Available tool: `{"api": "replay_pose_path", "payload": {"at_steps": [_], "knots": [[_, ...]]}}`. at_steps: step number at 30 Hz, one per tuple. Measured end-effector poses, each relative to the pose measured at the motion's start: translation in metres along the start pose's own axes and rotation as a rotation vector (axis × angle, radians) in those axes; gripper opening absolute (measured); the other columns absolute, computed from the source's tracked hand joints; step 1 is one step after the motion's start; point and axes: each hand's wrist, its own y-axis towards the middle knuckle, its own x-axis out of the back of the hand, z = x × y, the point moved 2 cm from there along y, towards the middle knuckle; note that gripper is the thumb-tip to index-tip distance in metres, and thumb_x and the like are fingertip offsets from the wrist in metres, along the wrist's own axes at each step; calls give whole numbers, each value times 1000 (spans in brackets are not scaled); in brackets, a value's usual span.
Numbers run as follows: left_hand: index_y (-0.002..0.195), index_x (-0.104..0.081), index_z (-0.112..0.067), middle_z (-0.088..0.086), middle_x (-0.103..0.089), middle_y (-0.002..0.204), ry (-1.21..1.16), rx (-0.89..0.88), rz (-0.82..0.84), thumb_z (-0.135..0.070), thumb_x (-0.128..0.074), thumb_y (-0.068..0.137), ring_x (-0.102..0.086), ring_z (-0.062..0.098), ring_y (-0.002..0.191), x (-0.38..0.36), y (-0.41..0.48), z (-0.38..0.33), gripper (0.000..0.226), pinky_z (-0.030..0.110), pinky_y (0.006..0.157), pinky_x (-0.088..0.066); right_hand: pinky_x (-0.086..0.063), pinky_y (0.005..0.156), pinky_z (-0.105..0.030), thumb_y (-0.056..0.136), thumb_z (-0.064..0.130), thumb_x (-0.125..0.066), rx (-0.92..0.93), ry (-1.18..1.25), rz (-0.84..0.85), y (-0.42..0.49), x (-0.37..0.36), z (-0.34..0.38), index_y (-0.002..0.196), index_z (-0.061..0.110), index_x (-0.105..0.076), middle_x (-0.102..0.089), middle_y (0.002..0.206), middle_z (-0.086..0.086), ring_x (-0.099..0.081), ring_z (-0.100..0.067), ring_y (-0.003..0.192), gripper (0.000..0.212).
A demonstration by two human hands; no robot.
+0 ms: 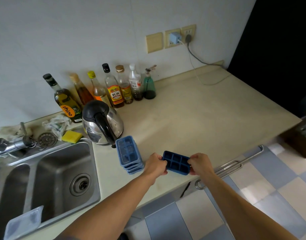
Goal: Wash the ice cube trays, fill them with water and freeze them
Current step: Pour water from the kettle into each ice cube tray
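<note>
A dark blue ice cube tray (176,162) with six open cells is held just above the counter's front edge. My left hand (154,164) grips its left end and my right hand (200,163) grips its right end. To the left of my left hand stands a stack of blue lidded ice cube trays (128,154) on the cream counter (200,118). A clear lid (24,222) leans on the front rim of the steel sink (62,170) at the lower left.
A steel kettle (102,122) stands right behind the stack. Several oil and sauce bottles (114,87) line the wall. A yellow sponge (71,136), a strainer (47,139) and a rag lie behind the sink. A cable (197,66) trails from the wall sockets. A rail (235,163) runs below the counter edge.
</note>
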Motion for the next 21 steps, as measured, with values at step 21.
{"api": "replay_pose_path", "payload": {"at_steps": [21], "knots": [[100, -60, -14, 4, -69, 101, -330, -324, -167, -18, -57, 101, -75, 14, 83, 162, -71, -15, 5, 36, 70, -64, -45, 69, -10, 98, 23, -63, 644, 191, -141, -127, -78, 148, 103, 23, -67, -68, 95, 14, -63, 5, 85, 6]]}}
